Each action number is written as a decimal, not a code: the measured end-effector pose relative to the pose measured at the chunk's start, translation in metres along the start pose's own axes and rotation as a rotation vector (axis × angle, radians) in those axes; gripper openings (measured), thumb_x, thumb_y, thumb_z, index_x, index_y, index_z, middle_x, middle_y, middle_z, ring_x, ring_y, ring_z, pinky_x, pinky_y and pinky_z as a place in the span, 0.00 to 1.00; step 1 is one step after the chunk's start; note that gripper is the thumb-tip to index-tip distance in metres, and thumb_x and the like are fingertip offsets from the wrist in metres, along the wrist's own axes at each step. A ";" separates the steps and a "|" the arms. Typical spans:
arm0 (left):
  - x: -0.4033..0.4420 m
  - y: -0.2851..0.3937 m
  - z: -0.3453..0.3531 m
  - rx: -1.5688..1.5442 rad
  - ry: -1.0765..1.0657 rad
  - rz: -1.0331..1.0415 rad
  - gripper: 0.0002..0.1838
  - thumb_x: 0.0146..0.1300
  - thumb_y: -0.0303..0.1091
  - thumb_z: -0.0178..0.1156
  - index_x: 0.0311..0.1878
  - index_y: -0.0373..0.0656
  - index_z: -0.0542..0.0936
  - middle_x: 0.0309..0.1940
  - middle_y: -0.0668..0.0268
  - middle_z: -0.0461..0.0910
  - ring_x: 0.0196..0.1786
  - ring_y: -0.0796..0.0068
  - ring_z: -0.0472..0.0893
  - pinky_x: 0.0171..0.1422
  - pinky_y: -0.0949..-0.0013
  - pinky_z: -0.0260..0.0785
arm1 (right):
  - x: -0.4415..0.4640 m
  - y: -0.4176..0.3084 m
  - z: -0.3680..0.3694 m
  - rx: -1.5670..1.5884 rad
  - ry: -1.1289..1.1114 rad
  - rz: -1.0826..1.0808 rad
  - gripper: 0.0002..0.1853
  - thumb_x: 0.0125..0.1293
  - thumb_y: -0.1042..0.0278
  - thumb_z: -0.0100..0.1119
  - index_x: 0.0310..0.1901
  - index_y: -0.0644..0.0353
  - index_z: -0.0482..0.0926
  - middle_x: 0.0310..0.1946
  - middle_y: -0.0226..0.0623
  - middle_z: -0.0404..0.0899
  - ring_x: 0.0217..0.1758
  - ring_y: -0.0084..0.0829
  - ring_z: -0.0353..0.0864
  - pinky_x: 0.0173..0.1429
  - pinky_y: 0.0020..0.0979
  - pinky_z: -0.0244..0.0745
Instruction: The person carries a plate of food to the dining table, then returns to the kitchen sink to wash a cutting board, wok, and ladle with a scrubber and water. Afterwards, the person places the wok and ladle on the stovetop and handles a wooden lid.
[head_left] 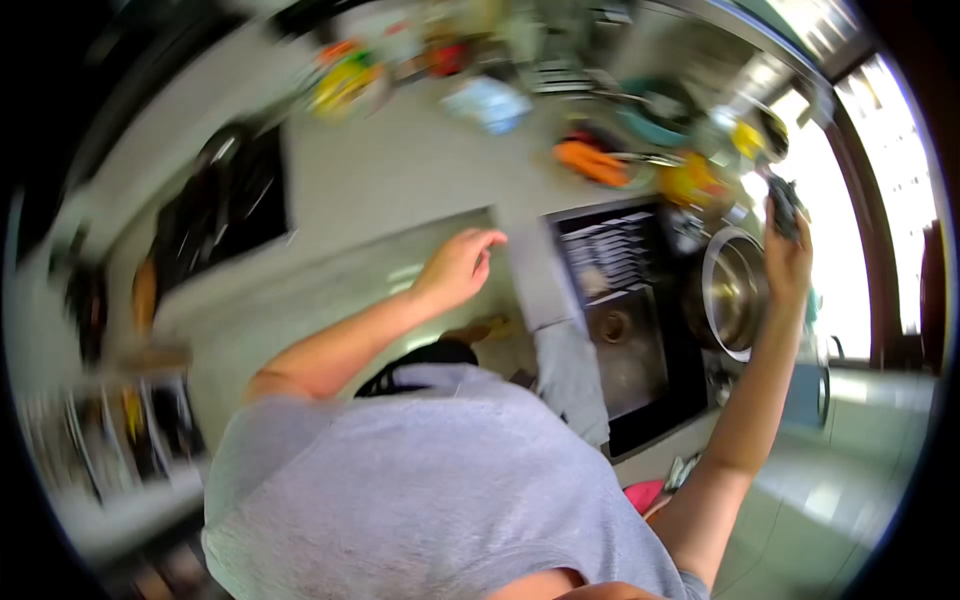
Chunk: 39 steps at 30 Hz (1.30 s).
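Note:
My right hand (790, 255) is raised at the right, next to the window, closed around a dark grey crumpled thing (784, 205). Blur hides whether that is a cloth or a scrubbing pad. Just left of this hand and forearm stands a large shiny metal pot (735, 292), tilted toward me at the sink's edge. My left hand (458, 268) hangs in the air in front of my body, near the counter's edge. Its fingers are loosely bent and apart from the thumb, and nothing shows in them.
A black-rimmed sink (632, 350) with a slatted rack (605, 250) lies to the right. A grey cloth (570, 375) drapes over the counter edge. Behind are an orange-handled item (592, 160), a teal bowl (655, 120) and a bluish bag (487, 104). A black cooktop (225, 205) and open drawer (110, 435) lie left.

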<state>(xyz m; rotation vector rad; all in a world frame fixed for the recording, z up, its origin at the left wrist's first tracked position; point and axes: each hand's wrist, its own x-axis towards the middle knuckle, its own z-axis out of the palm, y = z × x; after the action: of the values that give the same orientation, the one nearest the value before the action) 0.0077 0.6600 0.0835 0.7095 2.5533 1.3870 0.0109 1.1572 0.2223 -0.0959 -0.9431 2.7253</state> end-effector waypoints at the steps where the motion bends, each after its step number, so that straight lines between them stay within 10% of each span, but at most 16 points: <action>1: -0.033 -0.006 -0.023 0.010 0.058 -0.061 0.21 0.58 0.18 0.53 0.56 0.41 0.75 0.51 0.56 0.78 0.46 0.65 0.82 0.50 0.66 0.76 | -0.013 0.029 0.023 0.024 -0.021 0.041 0.23 0.70 0.77 0.48 0.64 0.79 0.60 0.63 0.59 0.67 0.70 0.51 0.65 0.76 0.47 0.62; 13: -0.268 -0.096 -0.163 -0.237 0.535 -0.477 0.20 0.63 0.30 0.58 0.60 0.40 0.74 0.54 0.57 0.79 0.49 0.66 0.82 0.54 0.66 0.75 | -0.076 0.378 0.162 0.171 -0.089 0.658 0.20 0.70 0.77 0.48 0.61 0.75 0.66 0.64 0.54 0.69 0.69 0.49 0.67 0.74 0.45 0.65; 17: -0.276 -0.168 -0.236 -0.663 0.750 -0.669 0.27 0.67 0.42 0.60 0.64 0.37 0.71 0.54 0.56 0.79 0.53 0.66 0.80 0.58 0.67 0.72 | -0.093 0.446 0.224 0.118 -0.172 0.738 0.20 0.70 0.76 0.46 0.61 0.76 0.65 0.62 0.55 0.69 0.68 0.50 0.67 0.75 0.45 0.65; 21: -0.226 -0.246 -0.318 -0.276 0.822 -0.779 0.40 0.62 0.53 0.62 0.68 0.32 0.66 0.56 0.54 0.78 0.59 0.67 0.77 0.61 0.65 0.69 | -0.104 0.526 0.277 0.056 -0.165 0.725 0.21 0.70 0.75 0.47 0.61 0.76 0.64 0.62 0.55 0.70 0.68 0.50 0.68 0.73 0.45 0.66; 23: -0.196 -0.297 -0.351 -0.514 0.656 -0.887 0.39 0.63 0.53 0.62 0.64 0.27 0.66 0.58 0.44 0.74 0.61 0.52 0.75 0.64 0.55 0.68 | -0.113 0.572 0.306 0.072 -0.134 0.729 0.20 0.69 0.75 0.48 0.61 0.75 0.65 0.61 0.54 0.70 0.67 0.50 0.69 0.73 0.46 0.67; 28: -0.145 -0.339 -0.376 -1.446 0.975 -0.756 0.22 0.65 0.45 0.63 0.50 0.36 0.72 0.38 0.54 0.79 0.31 0.65 0.82 0.36 0.63 0.80 | -0.131 0.651 0.373 0.040 -0.132 0.772 0.20 0.70 0.75 0.47 0.60 0.75 0.65 0.61 0.54 0.70 0.66 0.50 0.69 0.72 0.46 0.68; 39: -0.252 -0.324 -0.520 -1.354 0.488 -0.727 0.11 0.63 0.24 0.61 0.26 0.40 0.71 0.18 0.71 0.67 0.15 0.87 0.61 0.15 0.81 0.47 | -0.087 0.722 0.415 -0.066 -0.119 0.737 0.21 0.68 0.74 0.44 0.61 0.76 0.64 0.62 0.54 0.70 0.68 0.47 0.68 0.73 0.47 0.66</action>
<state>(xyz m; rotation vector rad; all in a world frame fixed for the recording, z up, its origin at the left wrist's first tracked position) -0.0591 0.0009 0.0859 -0.7427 1.1494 2.4665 -0.1225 0.3394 0.1033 -0.3613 -1.2212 3.3918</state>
